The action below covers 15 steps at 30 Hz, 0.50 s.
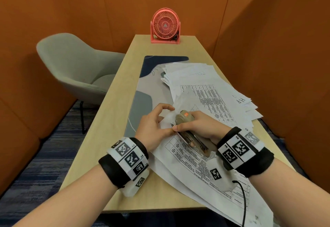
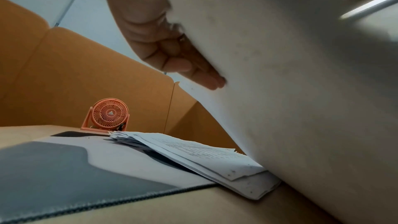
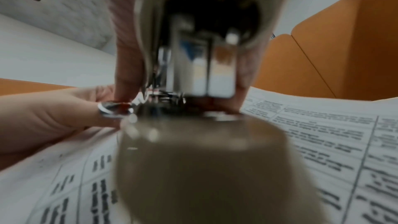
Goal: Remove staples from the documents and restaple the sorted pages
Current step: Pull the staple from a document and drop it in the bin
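Note:
My right hand grips a beige stapler from above, its nose set on the upper left corner of a printed document on the table. In the right wrist view the stapler fills the middle, blurred, with its metal magazine between my fingers. My left hand pinches that document's curled-up corner, thumb touching the stapler's nose. The left wrist view shows my curled fingers against the lifted sheet. The staple itself is hidden.
A loose pile of papers spreads over the back right of a grey and navy desk mat. A coral desk fan stands at the table's far end. A grey chair sits left; orange partitions enclose the booth.

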Each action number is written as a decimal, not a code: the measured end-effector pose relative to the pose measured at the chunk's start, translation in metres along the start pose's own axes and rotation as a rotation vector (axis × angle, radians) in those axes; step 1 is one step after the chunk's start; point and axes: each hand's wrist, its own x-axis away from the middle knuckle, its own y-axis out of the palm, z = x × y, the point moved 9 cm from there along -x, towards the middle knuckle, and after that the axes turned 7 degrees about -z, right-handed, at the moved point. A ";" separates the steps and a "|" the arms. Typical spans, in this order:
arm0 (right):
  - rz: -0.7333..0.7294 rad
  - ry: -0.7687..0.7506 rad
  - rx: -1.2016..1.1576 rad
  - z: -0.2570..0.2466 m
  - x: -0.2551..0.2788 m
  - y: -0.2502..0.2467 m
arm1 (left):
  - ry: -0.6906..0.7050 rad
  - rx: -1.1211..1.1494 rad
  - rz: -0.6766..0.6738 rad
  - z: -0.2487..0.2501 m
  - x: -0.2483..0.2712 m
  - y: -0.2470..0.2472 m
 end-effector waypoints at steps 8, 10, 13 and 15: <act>-0.024 0.020 -0.039 0.002 0.000 0.002 | 0.017 0.024 0.052 -0.001 0.001 -0.001; -0.037 0.025 -0.058 0.003 -0.001 0.002 | 0.007 0.059 0.052 -0.002 0.001 -0.001; -0.055 0.004 -0.083 0.003 -0.003 0.003 | -0.011 0.114 0.037 0.001 0.001 0.002; -0.037 -0.027 -0.076 0.003 -0.003 0.000 | -0.025 0.154 0.036 0.002 0.002 0.003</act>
